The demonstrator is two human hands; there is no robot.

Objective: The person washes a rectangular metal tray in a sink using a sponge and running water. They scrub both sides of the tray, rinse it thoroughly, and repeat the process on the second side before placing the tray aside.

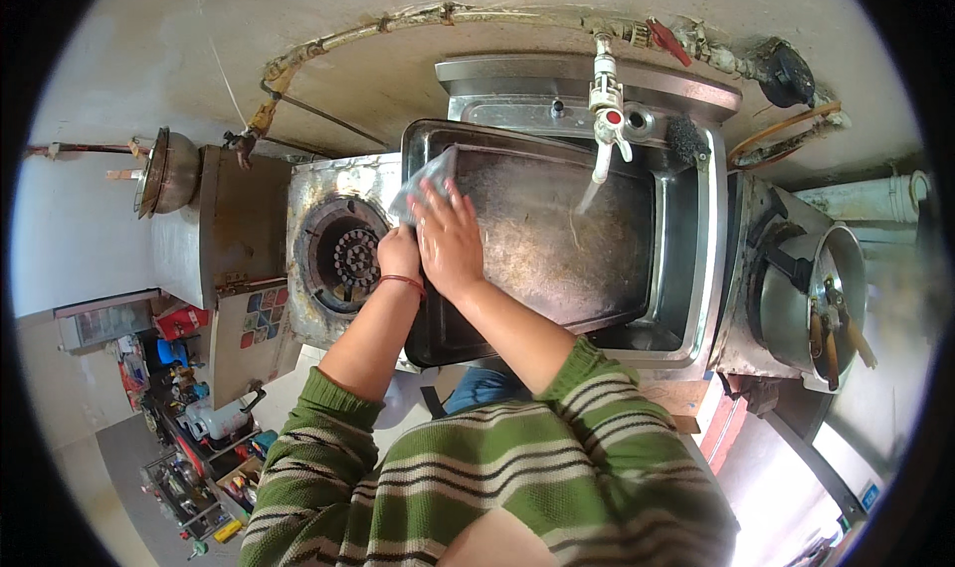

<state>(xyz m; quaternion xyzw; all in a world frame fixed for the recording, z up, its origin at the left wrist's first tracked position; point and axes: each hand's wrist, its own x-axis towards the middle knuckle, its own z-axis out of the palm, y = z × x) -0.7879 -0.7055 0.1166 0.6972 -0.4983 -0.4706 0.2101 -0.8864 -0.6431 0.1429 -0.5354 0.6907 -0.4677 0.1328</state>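
A large dark metal baking tray (556, 246) rests tilted over the stainless steel sink (705, 268). My left hand (399, 252), a reddish band at its wrist, is closed at the tray's left rim and seems to grip it. Flat over the tray's left edge lies my right hand (450, 242), wet, its fingers pressing a thin greyish cloth or sheet (429, 183) against the tray's upper left corner. From the white plastic tap (608, 123) water runs onto the tray. What lies under my palms is hidden.
A gas burner (354, 254) stands left of the tray. A dark scouring pad (685, 140) lies at the sink's back right corner. Farther right, a metal pot (794, 306) holds several wooden-handled tools. Pipes with a red valve handle (668, 41) run along the wall.
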